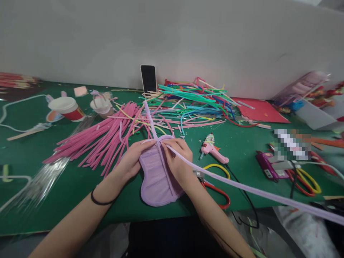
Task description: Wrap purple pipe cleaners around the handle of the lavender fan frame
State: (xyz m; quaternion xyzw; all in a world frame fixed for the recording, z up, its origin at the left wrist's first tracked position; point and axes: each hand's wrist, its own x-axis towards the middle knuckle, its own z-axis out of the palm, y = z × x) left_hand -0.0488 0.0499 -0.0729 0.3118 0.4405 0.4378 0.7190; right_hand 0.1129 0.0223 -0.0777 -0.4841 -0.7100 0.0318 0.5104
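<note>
Between my hands, low over the green table, is a lilac pipe-cleaner shape (154, 179) with a rounded, wavy outline filled by rows of pipe cleaner. A twisted lilac stem (149, 118) sticks out from its top, away from me. My left hand (135, 157) is closed on the shape's upper left edge, by the stem's base. My right hand (177, 157) pinches a long lilac pipe cleaner (242, 184) at the same joint; its free length runs over my right forearm to the right edge. The fingertips partly hide the joint.
Pink pipe cleaners (88, 139) fan out at the left, colourful ones (193, 100) lie behind. A phone (148, 79) leans on the wall. A pink glue gun (213, 150), red-and-yellow scissors (224, 197) and a purple power adapter (268, 166) lie right. Paper cups (64, 105) stand left.
</note>
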